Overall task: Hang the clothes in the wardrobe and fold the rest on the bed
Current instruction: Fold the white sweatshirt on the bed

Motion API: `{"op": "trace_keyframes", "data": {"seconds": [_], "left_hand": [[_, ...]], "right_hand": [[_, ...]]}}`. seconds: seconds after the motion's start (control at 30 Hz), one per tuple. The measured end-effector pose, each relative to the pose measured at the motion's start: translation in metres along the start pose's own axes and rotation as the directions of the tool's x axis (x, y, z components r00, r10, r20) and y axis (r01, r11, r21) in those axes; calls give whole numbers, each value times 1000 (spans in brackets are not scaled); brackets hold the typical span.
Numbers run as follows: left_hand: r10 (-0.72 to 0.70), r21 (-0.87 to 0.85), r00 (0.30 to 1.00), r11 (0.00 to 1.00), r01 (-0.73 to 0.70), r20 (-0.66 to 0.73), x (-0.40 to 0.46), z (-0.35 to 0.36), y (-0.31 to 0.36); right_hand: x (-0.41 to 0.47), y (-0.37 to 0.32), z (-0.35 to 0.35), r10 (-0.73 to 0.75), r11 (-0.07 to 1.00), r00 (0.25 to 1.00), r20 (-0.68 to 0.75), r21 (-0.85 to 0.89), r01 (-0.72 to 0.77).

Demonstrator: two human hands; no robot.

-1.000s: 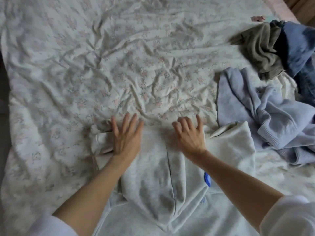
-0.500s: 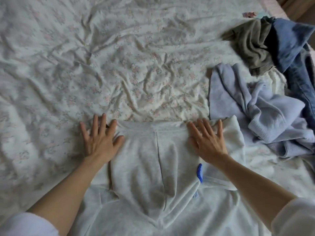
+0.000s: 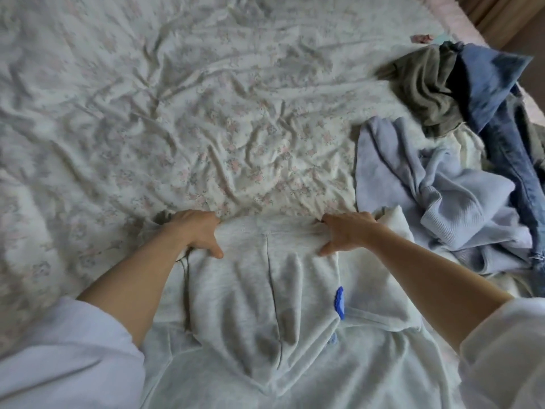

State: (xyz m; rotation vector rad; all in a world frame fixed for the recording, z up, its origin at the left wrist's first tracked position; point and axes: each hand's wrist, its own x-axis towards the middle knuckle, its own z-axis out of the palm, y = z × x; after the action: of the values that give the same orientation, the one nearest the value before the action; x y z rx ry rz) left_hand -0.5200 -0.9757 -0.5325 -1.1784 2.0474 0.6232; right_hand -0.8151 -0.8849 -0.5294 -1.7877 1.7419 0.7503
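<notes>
Both hands point(image 3: 194, 231) point(image 3: 348, 236) grip grey hoodie point(image 3: 259, 290) far edge on bed point(image 3: 177, 113).

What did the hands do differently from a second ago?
Both hands were lying flat on the grey hoodie. Now the left hand and right hand have curled round its far edge and grip it. The pile of clothes on the bed stayed put.

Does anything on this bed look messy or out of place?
Yes: to the right, a lilac sweater, an olive garment and blue jeans lie in a crumpled, unfolded heap. The floral sheet is heavily creased. Both hands grip the pale grey hoodie.
</notes>
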Motion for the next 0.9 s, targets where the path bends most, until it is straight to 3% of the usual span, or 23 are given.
{"op": "trace_keyframes", "data": {"seconds": [0.13, 0.27, 0.37, 0.57, 0.73, 0.9], "left_hand": [[-31, 77, 999, 997, 32, -10, -22, -3, 2], [-19, 234, 965, 969, 83, -262, -46, 3, 10], [-60, 231, 929, 961, 153, -366, -69, -11, 12], [-135, 190, 834, 943, 275, -536, -103, -69, 7], [-144, 131, 623, 918, 374, -769, -125, -131, -1], [-172, 21, 437, 914, 404, -883, -139, -173, -4]], "right_hand": [[-18, -2, 2, -2, 1000, 999, -49, 13, 3], [-43, -3, 1, 6, 999, 976, -219, -48, -17], [-59, -4, -18, 9, 996, 927, -375, -80, -42], [-73, -6, -82, 6, 993, 834, -551, -99, -72], [-80, -3, -151, 55, 993, 696, -716, -35, -115], [-88, -2, -194, 98, 991, 515, -851, 36, -130]]}}
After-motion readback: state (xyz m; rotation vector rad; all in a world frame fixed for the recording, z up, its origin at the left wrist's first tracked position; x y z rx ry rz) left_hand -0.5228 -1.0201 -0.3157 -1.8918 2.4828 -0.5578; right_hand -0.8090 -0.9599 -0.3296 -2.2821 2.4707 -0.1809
